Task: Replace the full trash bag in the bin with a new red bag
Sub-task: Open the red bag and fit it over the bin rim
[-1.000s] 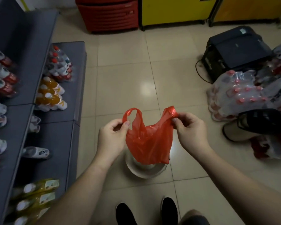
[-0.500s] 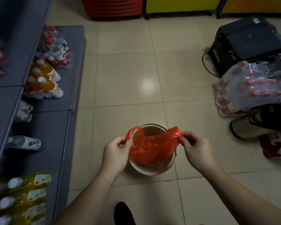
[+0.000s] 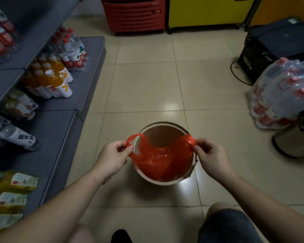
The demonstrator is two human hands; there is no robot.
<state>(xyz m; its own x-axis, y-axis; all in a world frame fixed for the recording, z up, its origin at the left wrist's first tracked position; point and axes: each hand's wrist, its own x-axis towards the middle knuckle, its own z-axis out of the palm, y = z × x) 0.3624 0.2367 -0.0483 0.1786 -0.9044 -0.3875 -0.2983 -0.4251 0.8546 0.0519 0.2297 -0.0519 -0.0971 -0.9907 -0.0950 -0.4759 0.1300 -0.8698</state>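
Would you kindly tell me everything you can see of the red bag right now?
The red bag is thin, glossy, crinkled plastic, translucent red, of the vest type with two loop handles. Its body sags into the near half of the round bin, leaving the brown inside of the far half bare. The left hand pinches the left handle, whose loop stands open over the rim; the right hand pinches the bunched right handle at the opposite rim. The mouth is spread between them, not yet folded over the rim.

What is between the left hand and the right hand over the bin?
In the head view, the red bag stretches between the left hand and the right hand, sagging into the bin.
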